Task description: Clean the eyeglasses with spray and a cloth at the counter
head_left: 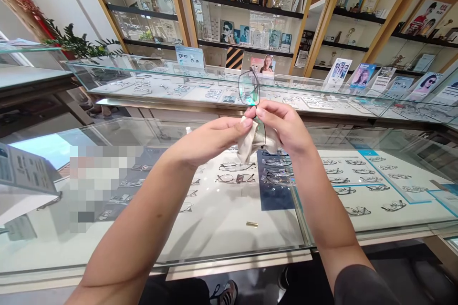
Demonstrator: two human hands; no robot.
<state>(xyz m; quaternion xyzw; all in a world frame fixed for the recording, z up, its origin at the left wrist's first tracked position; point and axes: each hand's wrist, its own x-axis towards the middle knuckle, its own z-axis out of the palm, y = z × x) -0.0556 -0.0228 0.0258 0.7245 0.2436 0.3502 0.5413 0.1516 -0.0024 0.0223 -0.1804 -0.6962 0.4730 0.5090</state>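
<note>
A pair of thin dark-framed eyeglasses (249,87) is held up on end above the glass counter, one lens on top with a green-blue glint. My right hand (281,121) pinches the frame near its middle. My left hand (218,136) is closed on a pale cleaning cloth (247,142), its fingertips meeting the right hand's at the frame. The cloth hangs below the fingers and partly covers the lower lens. Cloth and fingers hide exactly where the left fingers touch the frame.
Below my hands, a glass display counter (229,228) holds rows of eyeglasses (236,178) and a dark blue panel (275,198). Another glass showcase (143,86) with upright cards stands beyond. Shelves with framed pictures line the wall. A white leaflet stand (26,181) is at the left.
</note>
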